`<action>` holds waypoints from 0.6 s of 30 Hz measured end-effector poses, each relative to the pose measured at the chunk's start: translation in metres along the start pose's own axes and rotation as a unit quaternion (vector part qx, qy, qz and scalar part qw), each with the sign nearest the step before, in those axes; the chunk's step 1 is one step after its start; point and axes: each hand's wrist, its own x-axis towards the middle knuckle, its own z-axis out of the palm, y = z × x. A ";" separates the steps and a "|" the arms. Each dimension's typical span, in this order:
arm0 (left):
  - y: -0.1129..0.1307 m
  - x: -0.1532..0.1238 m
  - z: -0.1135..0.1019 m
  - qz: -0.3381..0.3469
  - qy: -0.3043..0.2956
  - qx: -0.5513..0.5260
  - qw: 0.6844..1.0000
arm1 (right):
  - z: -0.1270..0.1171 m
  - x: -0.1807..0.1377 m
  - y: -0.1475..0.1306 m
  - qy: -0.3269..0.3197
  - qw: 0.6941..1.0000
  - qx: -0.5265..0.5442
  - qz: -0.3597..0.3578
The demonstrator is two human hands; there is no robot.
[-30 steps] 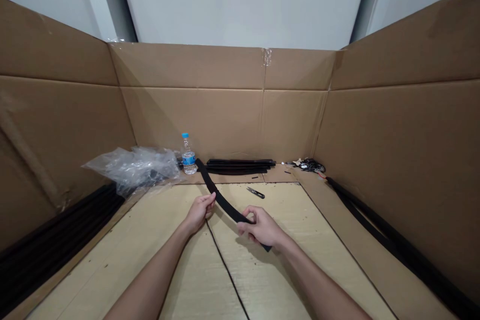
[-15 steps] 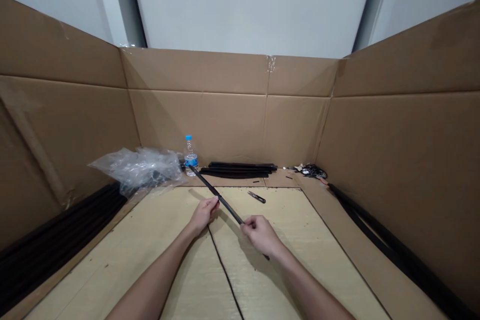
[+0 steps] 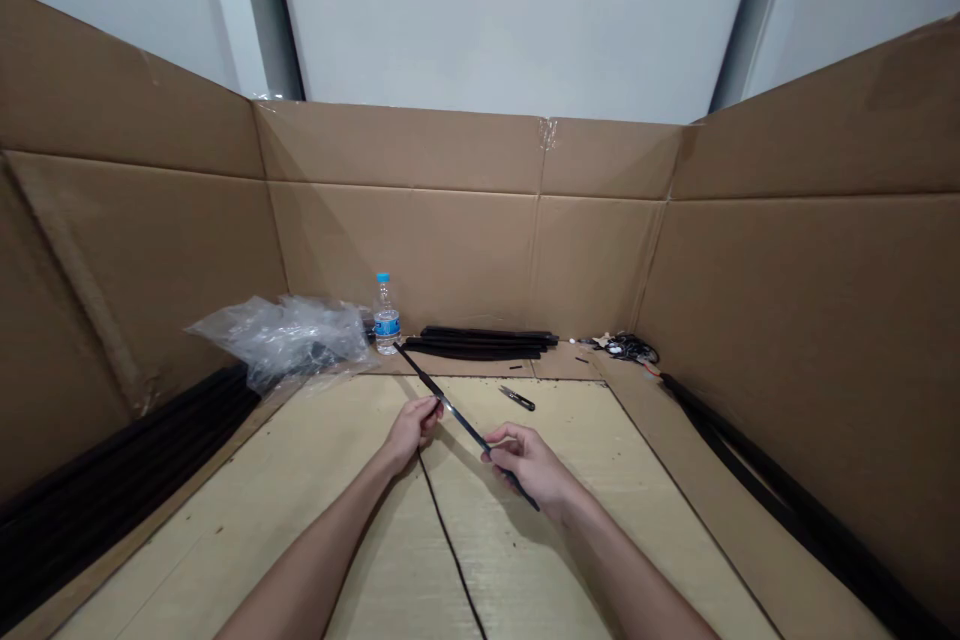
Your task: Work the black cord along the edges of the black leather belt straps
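Note:
Both my hands hold one long black strip (image 3: 461,420) that runs diagonally above the pale board, seen edge-on and thin. My left hand (image 3: 412,428) pinches it near its far part. My right hand (image 3: 525,460) grips it closer to me, and the strip's near end sticks out past my right hand. Its far end points toward a small water bottle (image 3: 386,314) with a blue cap. Small black snips (image 3: 517,399) lie on the board just beyond my hands.
Cardboard walls (image 3: 465,240) enclose the work surface on three sides. A crumpled clear plastic bag (image 3: 285,340) lies at the back left. Black strips are piled along the left wall (image 3: 112,480), the back wall (image 3: 480,342) and the right wall (image 3: 780,500). Small bits (image 3: 626,348) sit in the back right corner.
The strip has turned from showing its flat face to lying edge-on, and it has straightened. Both hands kept their hold on it. The camera has tipped slightly.

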 end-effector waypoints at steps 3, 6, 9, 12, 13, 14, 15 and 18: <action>0.000 -0.001 0.000 -0.004 -0.009 -0.002 1.000 | 0.000 -0.001 0.004 -0.001 1.000 0.001 0.021; 0.000 -0.003 0.001 0.000 -0.004 0.005 1.000 | 0.002 -0.001 0.008 -0.024 0.999 -0.013 0.033; 0.000 -0.003 0.001 0.002 0.007 0.014 1.000 | 0.004 -0.002 0.009 -0.050 0.998 -0.029 0.035; 0.002 -0.003 0.002 0.004 0.021 0.018 1.000 | 0.007 -0.004 0.007 -0.058 0.997 -0.041 0.029; 0.002 -0.003 0.002 0.005 0.026 0.020 0.999 | 0.008 -0.005 0.005 -0.050 0.997 -0.050 0.019; 0.003 -0.003 0.002 0.007 0.031 0.022 0.999 | 0.010 -0.005 0.004 -0.036 0.997 -0.064 0.006; 0.003 -0.003 0.003 0.010 0.037 0.025 0.999 | 0.011 -0.005 0.003 -0.019 0.997 -0.078 -0.006; 0.002 -0.001 0.003 0.013 0.048 0.033 0.998 | 0.013 -0.003 0.001 0.024 0.994 -0.104 -0.025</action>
